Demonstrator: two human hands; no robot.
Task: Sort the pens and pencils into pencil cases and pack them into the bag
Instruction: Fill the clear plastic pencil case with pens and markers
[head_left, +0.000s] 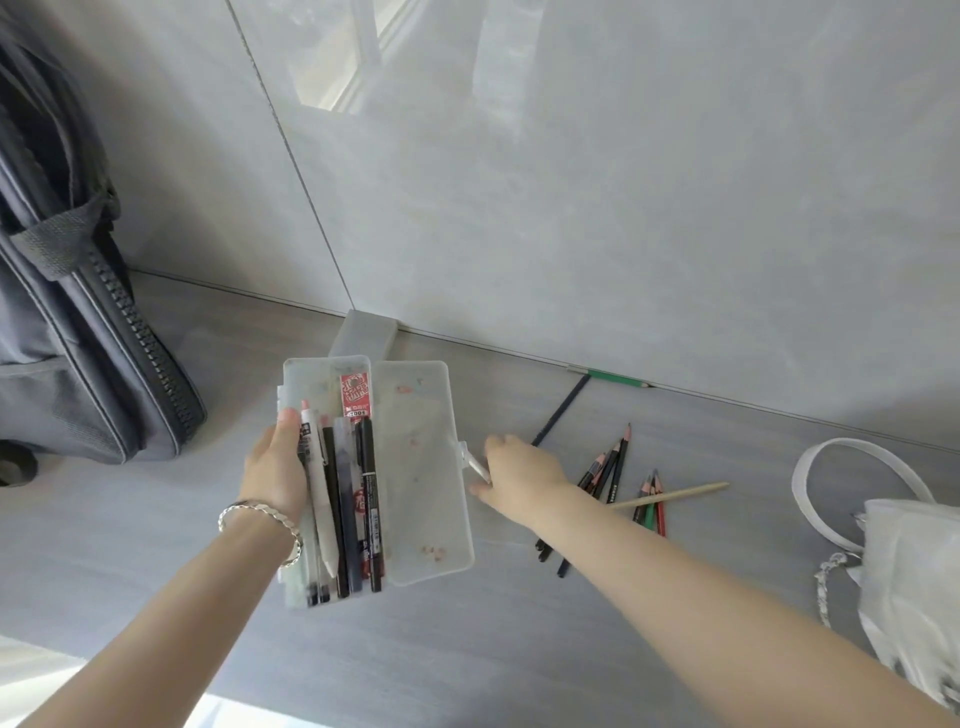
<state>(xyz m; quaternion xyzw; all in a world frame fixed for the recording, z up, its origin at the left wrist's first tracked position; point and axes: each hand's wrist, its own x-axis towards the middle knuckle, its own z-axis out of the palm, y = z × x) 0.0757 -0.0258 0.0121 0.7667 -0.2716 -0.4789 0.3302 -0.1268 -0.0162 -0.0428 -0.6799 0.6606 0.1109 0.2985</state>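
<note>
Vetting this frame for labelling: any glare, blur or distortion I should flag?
Head view: window glare on the glossy wall; blown-out patch bottom left; the wide-angle lens slants the wall seam; white bag at the right edge is smeared; pens in the case are sharp; shadows are soft.

Counting two translucent pencil cases: an open case (415, 467) and a closed case (363, 332) far behind it. Holding about five pens (370, 499) inside the open one, with one white pen (480, 467) just right of it. Lying loose on the bench (519, 649), right: about nine pencils (605, 473). Flanking: two bags, grey bag (78, 338) left, white bag (909, 561) right.
</note>
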